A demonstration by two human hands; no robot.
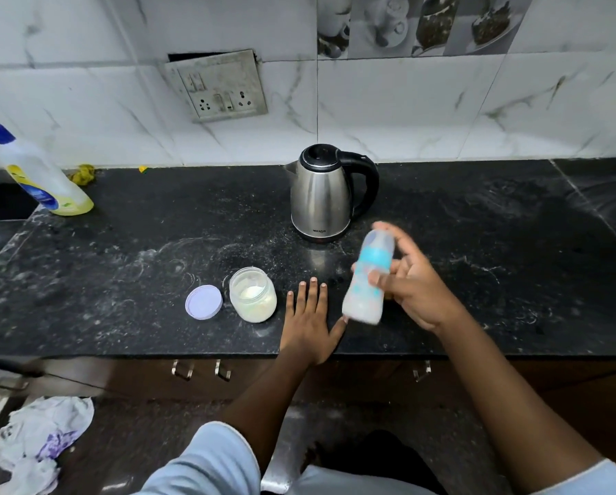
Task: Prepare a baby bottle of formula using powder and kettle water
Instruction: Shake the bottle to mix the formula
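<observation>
My right hand [415, 284] holds the baby bottle [369, 276]. The fingers and thumb are curled round its middle, at the blue band. The bottle is tilted, with its capped top leaning toward the kettle [322, 194] and its lower end just beside my left thumb. It is blurred, so I cannot tell its fill level.

My left hand [308, 317] lies palm down on the table [120, 262] near the front edge. The fingers are straight and slightly spread, and it holds nothing.

The table is black speckled stone with pale smears and ring marks across it. The powder jar [252, 294] stands open just left of my left hand, with white powder visible inside. Its lilac lid [204, 302] lies flat on the table just beside the jar, on the left.

The steel kettle, with its black handle and black lid, stands upright behind both hands, toward the wall.

A yellow liquid bottle [38, 173] with a blue cap stands at the far left corner, and a yellow rag [83, 173] lies behind it.

The wall has white marbled tiles. A grimy socket plate [217, 85] hangs crooked over a gap.

Below the table edge are dark cabinet fronts with metal handles [183, 369]. A crumpled white and purple cloth [38, 441] lies on the floor at lower left.
</observation>
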